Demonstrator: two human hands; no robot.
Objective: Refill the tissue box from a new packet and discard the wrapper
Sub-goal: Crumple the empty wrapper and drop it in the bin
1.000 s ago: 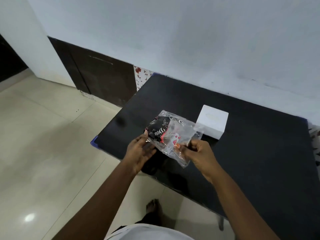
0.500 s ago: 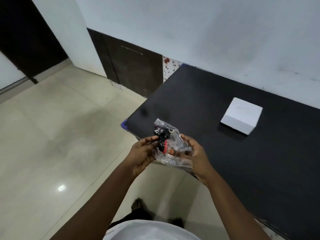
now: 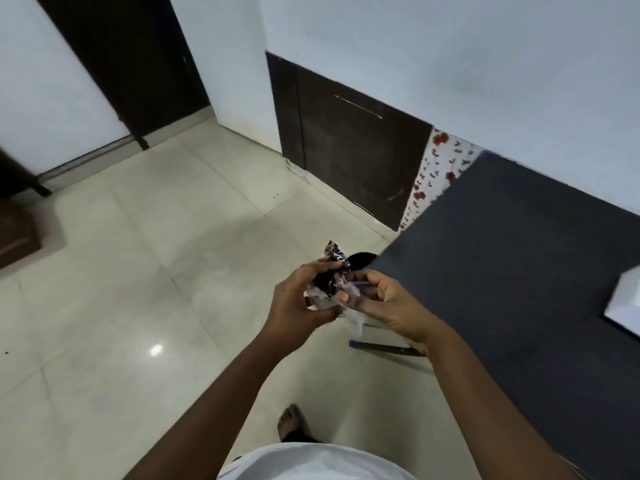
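A crumpled plastic wrapper [image 3: 333, 271], clear with black and red print, is squeezed between both hands over the floor, just left of the black table's corner. My left hand [image 3: 298, 301] curls around its left side. My right hand [image 3: 388, 306] presses in from the right, thumb on the plastic. The white tissue box [image 3: 625, 306] rests on the black table [image 3: 502, 254] at the right edge of the view, partly cut off.
Pale floor tiles [image 3: 156, 271] spread out to the left and front. A dark wooden panel [image 3: 349, 150] lines the wall behind, and a dark doorway [image 3: 124, 64] stands at the far left. My bare foot [image 3: 294, 422] is below the hands.
The view has swung left, away from the table. The wrapper went from flat and spread out to a tight bundle between my hands, which moved off the table over the floor.
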